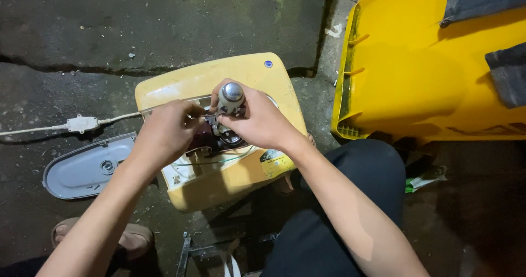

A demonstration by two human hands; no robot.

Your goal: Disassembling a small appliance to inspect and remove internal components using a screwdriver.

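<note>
One large yellow bin [416,74] lies at the right, with dark cloth draped over its top edge; one yellow housing [219,184] sits on the cracked concrete floor [109,25] in the middle, its top open so that wires and a dark mechanism [216,139] show inside; one grey oval cover [87,170] lies flat just left of the housing, apart from it; one white cable [33,129] with a small junction box [81,123] runs in from the left edge toward the housing.

Both hands meet over the open housing — the cylinder [230,96], one small grey part with a rounded metal cap, stands between them; its long axis runs roughly upright, toward the camera, cap uppermost, its lower end down at the mechanism. The right hand [263,125] is the nearer: its fingers and thumb are closed around the cylinder's body, pinching it from the right side. The left hand [164,134] is curled beside it on the left, fingertips pressed together at the cylinder's base near the mechanism — what, if anything, they pinch is hidden.

One sandalled foot [131,236] shows at lower left; the dark trouser leg [339,200] fills the lower middle.
</note>
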